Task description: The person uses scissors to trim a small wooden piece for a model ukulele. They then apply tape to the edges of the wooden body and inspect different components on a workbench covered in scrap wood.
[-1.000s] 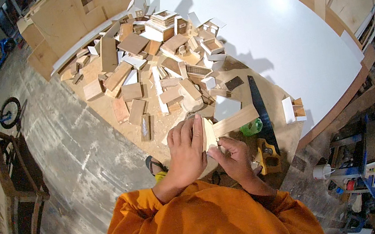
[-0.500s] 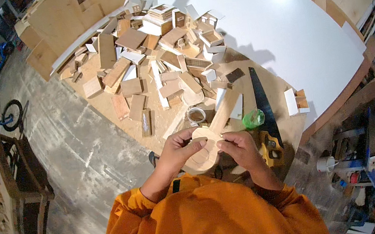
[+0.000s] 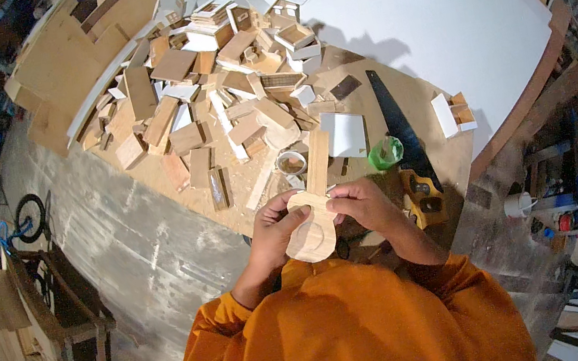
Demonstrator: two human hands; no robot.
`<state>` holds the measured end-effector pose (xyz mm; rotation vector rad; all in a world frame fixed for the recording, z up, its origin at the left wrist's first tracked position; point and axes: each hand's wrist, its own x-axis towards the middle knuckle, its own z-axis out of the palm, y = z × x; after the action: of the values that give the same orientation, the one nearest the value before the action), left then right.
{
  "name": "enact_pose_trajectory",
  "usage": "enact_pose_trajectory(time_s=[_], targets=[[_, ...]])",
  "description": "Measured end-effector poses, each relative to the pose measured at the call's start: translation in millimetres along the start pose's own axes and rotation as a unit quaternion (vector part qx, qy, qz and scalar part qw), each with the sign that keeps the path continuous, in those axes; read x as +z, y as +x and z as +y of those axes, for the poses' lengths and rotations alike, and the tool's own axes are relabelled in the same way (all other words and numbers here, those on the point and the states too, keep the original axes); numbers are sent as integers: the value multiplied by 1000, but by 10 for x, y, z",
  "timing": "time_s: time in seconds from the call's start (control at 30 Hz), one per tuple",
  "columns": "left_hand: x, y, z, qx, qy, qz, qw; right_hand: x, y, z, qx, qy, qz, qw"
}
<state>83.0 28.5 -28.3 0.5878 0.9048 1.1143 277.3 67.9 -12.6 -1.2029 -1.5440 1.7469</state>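
Both my hands hold a small, guitar-shaped wooden piece (image 3: 313, 239) in front of my chest, its face marked with a curved line. A straight wooden strip (image 3: 317, 164) points away from its narrow end like a neck; whether the two are joined I cannot tell. My left hand (image 3: 273, 232) pinches the body's left edge, thumb on top. My right hand (image 3: 367, 204) is closed at the place where body and strip meet. Just beyond the hands stands a small round tub (image 3: 291, 163), and a green translucent cup (image 3: 385, 154) is to the right.
Wood offcuts (image 3: 174, 65) lie heaped over the far left of the workbench. A handsaw with a yellow handle (image 3: 423, 197) is at the right, near a small white-and-wood box (image 3: 453, 114). A large white panel (image 3: 429, 14) covers the far right. Left stands a wooden frame (image 3: 60, 307).
The guitar-shaped piece and strip have turned to point more straight ahead, the strip swinging left. My hands stay closed on them. The whole view has shifted slightly.
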Motion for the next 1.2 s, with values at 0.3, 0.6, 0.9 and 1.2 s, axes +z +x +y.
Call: enact_pose_trajectory(time_s=[0.3, 0.6, 0.9, 1.2], targets=[[6, 40, -60, -34, -21, -7, 999, -42, 36, 63, 20, -29, 23, 999], [24, 111, -199, -23, -55, 37, 998, -132, 100, 230, 67, 31, 12, 997], [-28, 197, -214, -22, -113, 69, 991, -71, 38, 547, 6, 30, -26, 999], [-96, 274, -370, -23, -109, 132, 985, 3, -49, 563, 6, 114, 67, 991]])
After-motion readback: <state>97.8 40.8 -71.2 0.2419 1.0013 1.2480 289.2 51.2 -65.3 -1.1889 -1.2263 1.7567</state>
